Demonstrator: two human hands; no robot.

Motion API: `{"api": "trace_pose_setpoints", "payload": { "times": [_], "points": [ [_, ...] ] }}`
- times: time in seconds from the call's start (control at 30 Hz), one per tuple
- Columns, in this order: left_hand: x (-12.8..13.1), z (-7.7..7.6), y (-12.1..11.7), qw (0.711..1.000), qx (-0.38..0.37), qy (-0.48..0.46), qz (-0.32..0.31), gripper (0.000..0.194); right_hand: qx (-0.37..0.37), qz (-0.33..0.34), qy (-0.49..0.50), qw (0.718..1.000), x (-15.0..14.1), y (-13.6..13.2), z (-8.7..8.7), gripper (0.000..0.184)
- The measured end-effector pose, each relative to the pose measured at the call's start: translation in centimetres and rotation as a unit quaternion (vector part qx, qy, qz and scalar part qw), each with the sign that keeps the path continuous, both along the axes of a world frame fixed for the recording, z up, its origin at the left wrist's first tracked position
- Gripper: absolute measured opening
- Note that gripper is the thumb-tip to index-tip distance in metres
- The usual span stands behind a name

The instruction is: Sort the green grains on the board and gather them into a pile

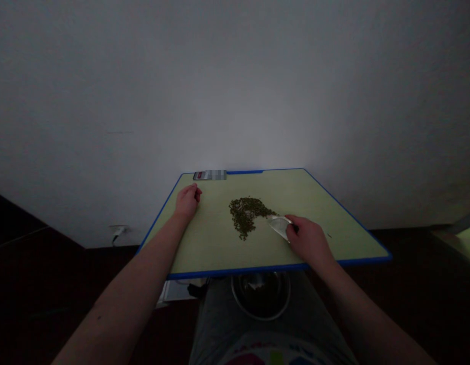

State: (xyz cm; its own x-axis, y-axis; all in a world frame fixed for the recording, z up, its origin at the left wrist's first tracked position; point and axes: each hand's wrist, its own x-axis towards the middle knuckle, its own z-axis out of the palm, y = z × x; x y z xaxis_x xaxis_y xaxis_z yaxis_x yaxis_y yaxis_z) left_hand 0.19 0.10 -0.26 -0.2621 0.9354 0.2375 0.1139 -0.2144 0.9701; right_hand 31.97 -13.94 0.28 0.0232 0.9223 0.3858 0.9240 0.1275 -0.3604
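The person's right hand [309, 241] is closed around a curved piece of clear plastic [279, 227], gripping it between thumb and fingers, with its edge touching the tip of a heap of small dark green grains [245, 215], possibly mung beans. The heap lies near the middle of a pale green desk [219, 248] with a blue rim, and it forms a rough curved band. A few stray grains [329, 235] sit apart to the right of the right hand. The left hand [188, 201] rests on the desk near its far left corner, loosely curled and holding nothing, well apart from the heap. Just beyond it, a phone [209, 175], partly blurred, lies at the far edge. Below the near edge, a stainless steel bowl [260, 296] sits above the person's grey trousers [215, 324]. A plug [118, 230] is in a wall socket low on the white wall [235, 86].
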Motion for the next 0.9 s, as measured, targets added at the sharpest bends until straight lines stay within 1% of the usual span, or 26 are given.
{"api": "trace_pose_setpoints", "payload": {
  "times": [0.1,0.27,0.33,0.5,0.6,0.73,0.9],
  "points": [
    [-0.1,-0.1,0.1,1.000,0.005,-0.003,-0.001,0.034,0.015,-0.009,-0.005,1.000,0.3,0.1,0.2,0.034],
    [0.0,-0.2,0.1,1.000,0.013,-0.003,0.001,0.034,0.009,0.071,0.013,0.997,-0.7,0.6,0.5,0.033],
    [0.1,-0.1,0.1,1.000,0.010,-0.005,-0.001,0.034,0.004,0.087,0.010,0.996,-1.2,0.9,0.4,0.034],
    [0.1,-0.1,0.1,1.000,0.000,-0.011,0.007,0.033,-0.006,0.106,0.030,0.994,-1.7,0.9,0.1,0.034],
    [-0.1,-0.5,0.4,1.000,0.005,-0.001,-0.005,0.033,-0.015,0.119,0.039,0.992,-1.6,0.5,-0.1,0.035],
    [-0.2,-0.7,0.6,1.000,0.009,-0.001,-0.008,0.035,-0.020,0.139,0.036,0.989,-1.8,0.4,0.2,0.035],
    [0.0,-0.6,0.5,1.000,0.012,-0.002,-0.008,0.035,-0.015,0.162,0.027,0.986,-2.5,1.0,0.4,0.035]
  ]
}}
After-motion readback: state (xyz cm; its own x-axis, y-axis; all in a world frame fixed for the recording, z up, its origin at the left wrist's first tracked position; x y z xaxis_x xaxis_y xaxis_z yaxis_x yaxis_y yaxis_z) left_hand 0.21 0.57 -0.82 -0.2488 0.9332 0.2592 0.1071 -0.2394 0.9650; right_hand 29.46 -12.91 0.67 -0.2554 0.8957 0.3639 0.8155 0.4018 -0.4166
